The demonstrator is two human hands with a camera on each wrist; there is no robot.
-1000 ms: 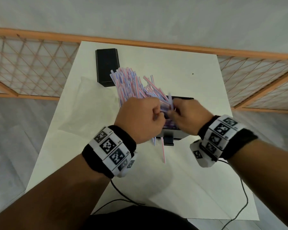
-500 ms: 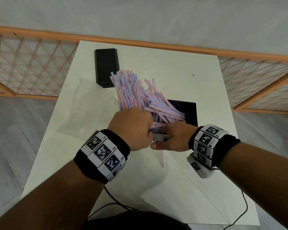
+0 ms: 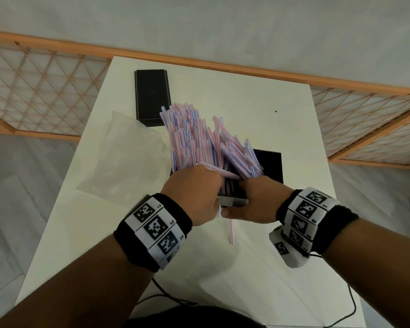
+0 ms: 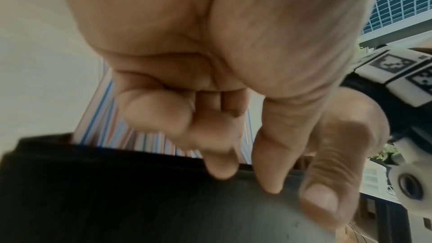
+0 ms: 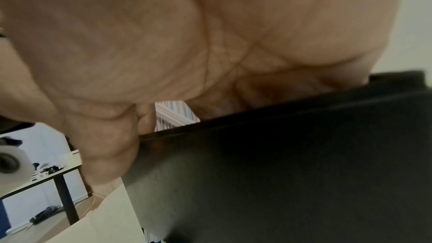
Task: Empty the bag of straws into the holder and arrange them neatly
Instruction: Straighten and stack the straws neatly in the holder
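Since earlier, striped straws [image 3: 194,138] fan wider from holder [image 3: 272,164].

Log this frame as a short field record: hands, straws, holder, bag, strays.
left hand: grips the straw bundle at its lower end
right hand: grips the holder at its near rim
straws: in the holder, fanned out, untidy
bag: clear, lying on the table, left of the holder
stray straw: on the table, near side
black box: far left
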